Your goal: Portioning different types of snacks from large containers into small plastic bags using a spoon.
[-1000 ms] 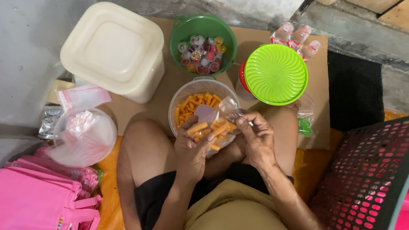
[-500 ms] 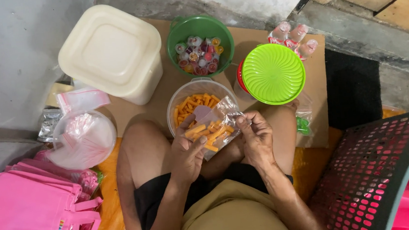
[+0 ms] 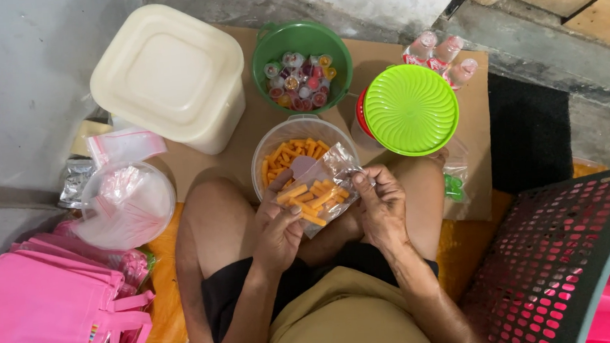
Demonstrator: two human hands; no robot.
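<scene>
Over a clear tub (image 3: 301, 137) of orange snack sticks, left hand (image 3: 278, 228) and right hand (image 3: 380, 203) pinch a small filled plastic bag (image 3: 319, 192) between closed fingers.

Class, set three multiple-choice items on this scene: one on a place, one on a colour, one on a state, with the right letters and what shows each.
1. Where is the green bowl of jelly cups?
A. beside the cream square tub
B. inside the mesh basket
C. on the pink bags

2. What colour is the round ribbed lid?
A. pink
B. bright green
C. cream

3. What state is the small clear bag of orange snack sticks in?
A. lying flat on the cardboard
B. empty
C. held between both hands

Key:
1 A, it stands just right of the tub.
2 B, the lid is bright green.
3 C, the left hand and right hand grip it over the clear snack bowl.
</scene>
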